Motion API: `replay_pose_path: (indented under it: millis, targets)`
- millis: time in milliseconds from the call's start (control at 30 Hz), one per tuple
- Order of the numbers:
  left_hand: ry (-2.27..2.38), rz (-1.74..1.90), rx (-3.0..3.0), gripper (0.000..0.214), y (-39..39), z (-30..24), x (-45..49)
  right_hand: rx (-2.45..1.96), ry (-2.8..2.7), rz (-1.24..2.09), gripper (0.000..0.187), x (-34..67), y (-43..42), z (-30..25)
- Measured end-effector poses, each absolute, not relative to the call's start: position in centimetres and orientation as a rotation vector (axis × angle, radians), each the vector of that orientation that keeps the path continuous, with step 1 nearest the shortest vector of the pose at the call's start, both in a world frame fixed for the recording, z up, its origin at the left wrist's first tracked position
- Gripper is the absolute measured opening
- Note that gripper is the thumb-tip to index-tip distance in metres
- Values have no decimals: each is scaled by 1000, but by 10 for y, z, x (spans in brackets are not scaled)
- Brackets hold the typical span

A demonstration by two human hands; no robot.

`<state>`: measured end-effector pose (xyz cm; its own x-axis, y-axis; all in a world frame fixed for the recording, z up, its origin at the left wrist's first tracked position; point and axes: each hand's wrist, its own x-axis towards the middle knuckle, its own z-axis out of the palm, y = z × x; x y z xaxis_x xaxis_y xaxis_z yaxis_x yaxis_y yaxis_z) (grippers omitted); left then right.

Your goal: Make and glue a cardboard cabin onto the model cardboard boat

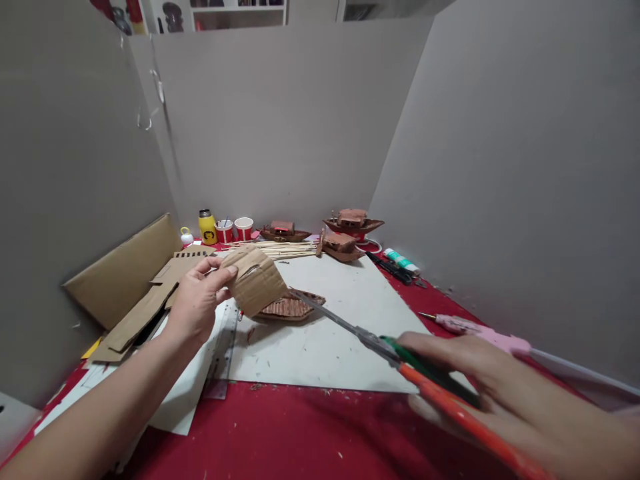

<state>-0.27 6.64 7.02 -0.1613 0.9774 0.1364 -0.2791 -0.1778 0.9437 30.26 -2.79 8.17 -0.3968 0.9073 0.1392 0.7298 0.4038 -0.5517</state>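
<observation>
My left hand (197, 293) pinches a squarish piece of corrugated cardboard (257, 283) by its left edge, holding it up above the white sheet; a slit or tear shows near its top. In my right hand (480, 373) is a pair of scissors (367, 337) with orange and green handles. The blades point left, their tips close to the cardboard's right edge; whether they touch it I cannot tell. Partly hidden behind the cardboard lies a small brown model boat hull (295, 309) with a ribbed deck.
Finished-looking model boats (353, 223) and thin wooden sticks (280, 250) stand at the back, near paper cups (244, 229) and a yellow bottle (207, 227). Cardboard sheets (145, 310) lie left, beside a clear ruler (223, 360). A pink glue gun (457, 325) lies right. Grey panels (280, 120) enclose the table.
</observation>
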Motion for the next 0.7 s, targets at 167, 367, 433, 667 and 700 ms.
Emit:
replay_pose_path:
  millis: [167, 367, 433, 667, 700]
  targets:
    - [991, 1553, 973, 35, 56, 74, 8, -1363, -2123, 982, 40, 276, -30, 61]
    - [949, 1509, 945, 41, 47, 70, 16, -1091, -1865, 1628, 48, 261, -15, 33]
    - [937, 1486, 964, 39, 45, 69, 17, -1060, -1829, 1644, 50, 259, -13, 32]
    - [904, 1397, 1027, 31, 42, 67, 18, -1083, -1838, 1675, 54, 257, -12, 37]
    - [903, 1409, 1045, 29, 42, 66, 18, -1104, -1823, 1690, 55, 257, -11, 36]
